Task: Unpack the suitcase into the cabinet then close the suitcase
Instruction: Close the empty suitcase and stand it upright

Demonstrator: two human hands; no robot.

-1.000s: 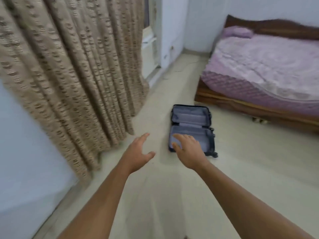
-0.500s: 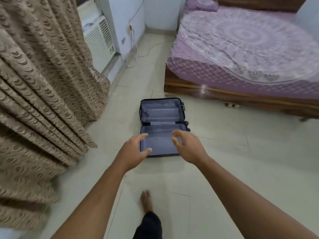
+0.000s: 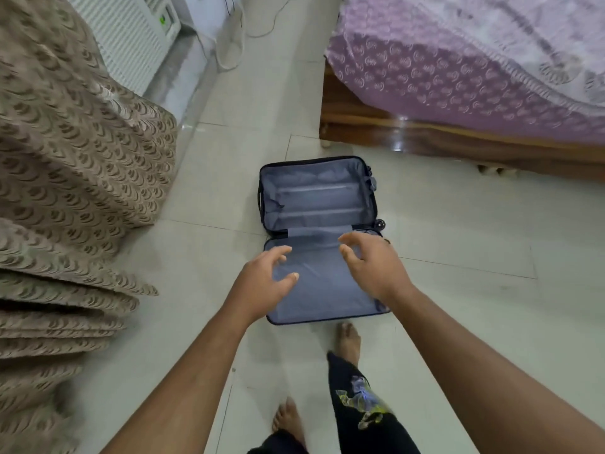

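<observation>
A dark blue suitcase (image 3: 317, 204) lies flat and fully open on the pale tiled floor, both halves showing grey-blue lining with nothing in them. My left hand (image 3: 265, 280) hovers over the left side of the near half, fingers spread, holding nothing. My right hand (image 3: 373, 263) hovers over the right side of the near half, fingers curled apart, also holding nothing. My bare feet stand just in front of the suitcase's near edge. No cabinet is in view.
A bed (image 3: 458, 93) with a purple cover and wooden frame stands at the right rear. A beige patterned curtain (image 3: 65, 178) hangs along the left. A white air-conditioner unit (image 3: 131, 34) and a loose cable (image 3: 235, 50) lie at the back left.
I have walked up to the suitcase and looked down; it now lies right at my feet. Both hands have stayed open and come over its near half.
</observation>
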